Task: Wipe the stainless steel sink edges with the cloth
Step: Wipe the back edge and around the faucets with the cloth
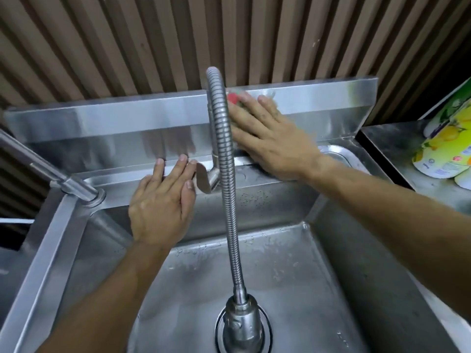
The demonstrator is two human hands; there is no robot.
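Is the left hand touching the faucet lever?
Cannot tell. In the head view the left hand lies flat on the sink's back ledge, its fingertips right beside the faucet lever; no gap or contact shows.

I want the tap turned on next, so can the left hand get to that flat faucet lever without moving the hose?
Probably yes. The left hand rests open on the sink's back ledge, its fingertips right beside the faucet lever. The flexible hose hangs just to the lever's right, so nothing sits between them.
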